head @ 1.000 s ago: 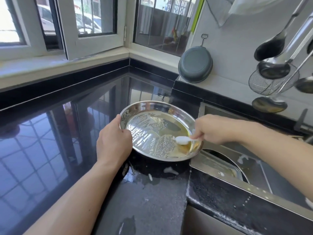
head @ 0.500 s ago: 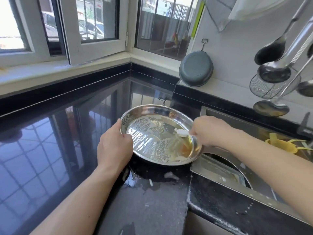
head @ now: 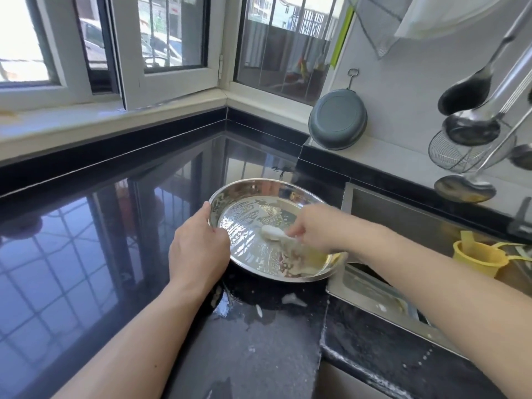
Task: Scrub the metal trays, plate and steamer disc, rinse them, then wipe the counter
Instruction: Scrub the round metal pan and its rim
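Item: round metal tray (head: 259, 205), on the black counter (head: 86, 240) at the sink (head: 403, 226) edge, its right rim overhanging the basin. Condition: soapy film and yellowish residue inside; scrubbing appears underway, unfinished. Left hand (head: 195, 249) grips the near-left rim, thumb hooked over it. Right hand (head: 313, 226) pinches a white brush (head: 273, 233), head pressed to the tray floor. Outstanding, by judgement: remaining pieces (not in view), rinsing, wiping; suds and water lie on the counter below the tray.
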